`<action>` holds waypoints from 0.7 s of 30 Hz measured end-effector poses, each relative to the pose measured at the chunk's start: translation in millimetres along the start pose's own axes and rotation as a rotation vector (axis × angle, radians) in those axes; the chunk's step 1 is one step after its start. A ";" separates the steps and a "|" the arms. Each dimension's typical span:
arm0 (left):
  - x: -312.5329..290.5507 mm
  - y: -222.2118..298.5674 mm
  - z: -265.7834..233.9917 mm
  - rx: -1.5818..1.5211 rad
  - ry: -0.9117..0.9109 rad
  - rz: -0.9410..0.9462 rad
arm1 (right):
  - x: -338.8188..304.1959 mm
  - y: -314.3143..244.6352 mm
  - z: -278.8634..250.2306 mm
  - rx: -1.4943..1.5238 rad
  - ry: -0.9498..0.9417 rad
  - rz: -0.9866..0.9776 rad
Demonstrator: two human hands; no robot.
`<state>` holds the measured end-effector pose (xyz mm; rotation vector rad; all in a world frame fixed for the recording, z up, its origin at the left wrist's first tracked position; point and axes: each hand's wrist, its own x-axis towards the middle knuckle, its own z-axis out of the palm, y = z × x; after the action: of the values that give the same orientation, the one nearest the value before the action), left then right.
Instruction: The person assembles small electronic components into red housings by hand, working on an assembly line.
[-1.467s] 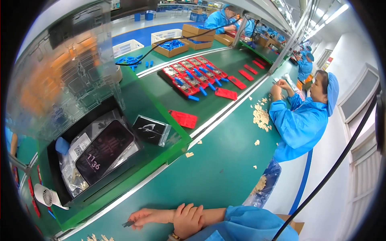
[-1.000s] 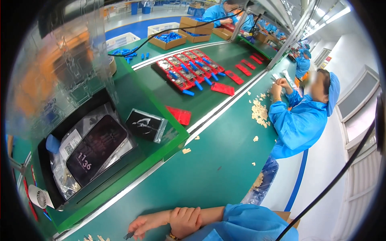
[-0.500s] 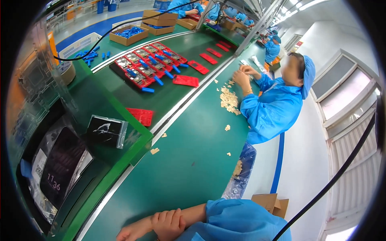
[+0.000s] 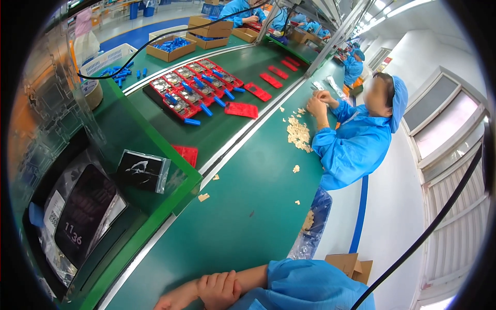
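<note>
My left hand (image 4: 220, 290) is closed around my right forearm (image 4: 253, 277) near the wrist, at the lower edge of the view. My right hand (image 4: 174, 299) rests low over the green bench (image 4: 237, 227), its fingers partly cut off by the picture's edge. No tool or part shows in either hand. On the bench ahead of them lie a few loose pale pieces (image 4: 204, 197). Beside my blue sleeve, a blue tray lined with clear plastic (image 4: 316, 221) holds more pale pieces.
A co-worker in blue (image 4: 356, 142) handles something beside a pile of pale pieces (image 4: 298, 133). Beyond a metal rail, red trays with circuit boards (image 4: 181, 82) and blue cylinders stand near red plates (image 4: 242, 109). A phone (image 4: 82, 217) and a small clear bag (image 4: 142, 170) lie left.
The view has shifted slightly, so the bench and trays appear a little farther right. A person in pink now shows at the far left. My hands keep the same hold.
</note>
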<state>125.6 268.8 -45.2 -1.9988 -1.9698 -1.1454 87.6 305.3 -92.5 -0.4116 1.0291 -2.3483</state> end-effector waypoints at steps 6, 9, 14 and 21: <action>0.4 1.1 -1.7 0.028 0.012 -0.005 | 5.8 2.6 1.6 0.019 -0.043 0.023; -0.1 0.2 -1.4 0.024 -0.005 -0.005 | 5.5 3.7 1.4 0.027 -0.051 0.033; 0.3 0.6 -2.9 0.008 -0.058 -0.023 | 3.3 3.7 1.2 0.038 -0.062 0.049; 3.1 5.8 -8.8 -0.045 -0.131 -0.023 | -6.1 0.9 1.3 0.048 -0.040 0.063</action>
<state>126.7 265.5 -34.8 -2.1306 -2.0507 -1.0992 93.5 307.6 -92.7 -0.4006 0.9513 -2.2949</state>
